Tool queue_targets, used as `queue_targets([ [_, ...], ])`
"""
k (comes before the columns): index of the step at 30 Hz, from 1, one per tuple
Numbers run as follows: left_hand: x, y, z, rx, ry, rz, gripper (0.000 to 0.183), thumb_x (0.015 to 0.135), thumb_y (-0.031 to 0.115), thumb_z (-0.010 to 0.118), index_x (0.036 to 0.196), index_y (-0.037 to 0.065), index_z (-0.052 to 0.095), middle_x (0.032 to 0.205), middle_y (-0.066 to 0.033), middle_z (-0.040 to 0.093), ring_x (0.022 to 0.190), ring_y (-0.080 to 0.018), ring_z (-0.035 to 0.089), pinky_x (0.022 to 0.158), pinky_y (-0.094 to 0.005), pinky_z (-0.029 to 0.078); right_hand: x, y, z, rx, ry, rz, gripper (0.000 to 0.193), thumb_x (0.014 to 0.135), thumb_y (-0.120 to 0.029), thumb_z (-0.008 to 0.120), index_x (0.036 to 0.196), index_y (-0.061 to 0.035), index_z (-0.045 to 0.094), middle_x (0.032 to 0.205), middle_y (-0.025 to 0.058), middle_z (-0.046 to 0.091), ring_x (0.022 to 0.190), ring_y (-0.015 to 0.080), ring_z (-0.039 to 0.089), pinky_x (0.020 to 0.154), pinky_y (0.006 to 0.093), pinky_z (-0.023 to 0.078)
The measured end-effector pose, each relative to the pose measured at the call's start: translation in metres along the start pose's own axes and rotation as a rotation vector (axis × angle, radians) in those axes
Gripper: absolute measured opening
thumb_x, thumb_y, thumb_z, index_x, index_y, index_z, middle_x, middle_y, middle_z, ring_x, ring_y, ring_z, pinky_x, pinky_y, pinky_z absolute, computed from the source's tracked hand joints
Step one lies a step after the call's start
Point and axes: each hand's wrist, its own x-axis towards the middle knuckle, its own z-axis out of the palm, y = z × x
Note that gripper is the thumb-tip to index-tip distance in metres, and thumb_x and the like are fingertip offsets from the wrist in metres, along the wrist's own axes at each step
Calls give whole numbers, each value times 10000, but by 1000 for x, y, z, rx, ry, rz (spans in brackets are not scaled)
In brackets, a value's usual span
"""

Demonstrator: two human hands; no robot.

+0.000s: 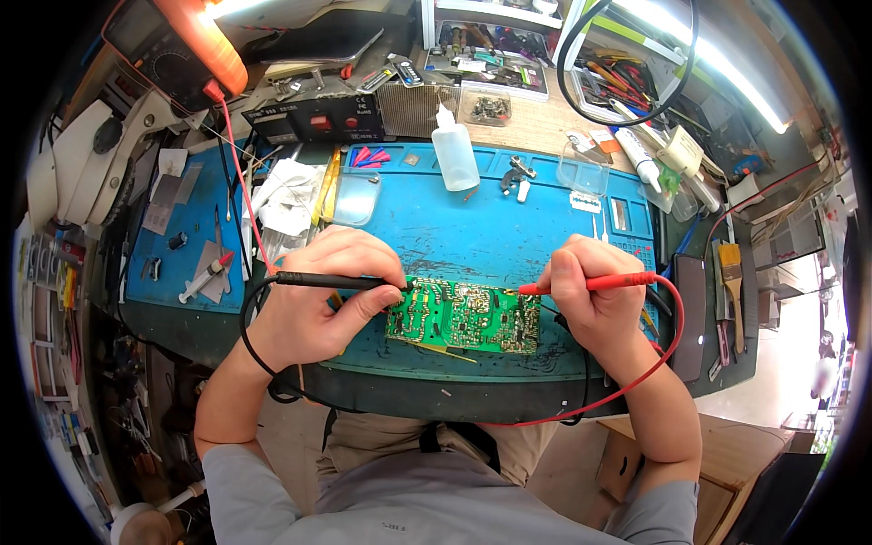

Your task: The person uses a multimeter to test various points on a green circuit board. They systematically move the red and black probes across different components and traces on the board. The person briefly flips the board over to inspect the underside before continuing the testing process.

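Note:
A green circuit board lies on the blue work mat in front of me, its soldered side up. My left hand is closed round a black multimeter probe, whose tip is at the board's upper left corner. From the right, my right hand pinches a red multimeter probe that points at the board's upper right part. Whether either tip touches metal is too small to tell. An orange-cased multimeter stands at the far left, a red lead plugged into it.
Behind the board stands a white squeeze bottle, with a small clamp-like metal part to its right. A clear plastic box sits beyond my left hand. A dark phone and a brush lie at the right. Probe leads loop near both forearms.

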Motion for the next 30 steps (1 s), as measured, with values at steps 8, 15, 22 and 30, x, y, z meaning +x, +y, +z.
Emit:
queue_targets([
  [8, 1, 0, 0, -4, -1, 2, 95, 873, 95, 758, 917, 47, 689, 914, -72, 717, 894, -270, 679, 837, -378, 503, 0, 0, -1, -5, -7, -4, 283, 877, -21, 670, 639, -30, 517, 597, 70, 563, 499, 219, 544, 472, 343, 421],
  [15, 2, 1, -1, -4, -3, 15, 87, 876, 90, 750, 913, 46, 684, 906, -75, 712, 887, -270, 676, 836, -376, 500, 0, -1, 0, 7, -2, 8, 269, 877, -19, 669, 648, -23, 529, 593, 68, 557, 492, 214, 527, 472, 344, 411],
  [22, -1, -2, -3, -1, -41, 17, 93, 915, 115, 717, 952, 43, 671, 948, -89, 713, 892, -263, 658, 865, -388, 488, -1, 0, 0, 3, -4, 17, 270, 881, -10, 660, 647, -19, 525, 579, 71, 540, 483, 214, 519, 464, 345, 396],
  [30, -2, -4, -3, -12, -40, 17, 97, 924, 120, 714, 960, 40, 673, 952, -89, 717, 901, -253, 659, 851, -379, 502, -1, 1, 1, 0, 2, 6, 270, 889, -10, 655, 650, -18, 528, 578, 73, 538, 472, 212, 519, 461, 346, 395],
])
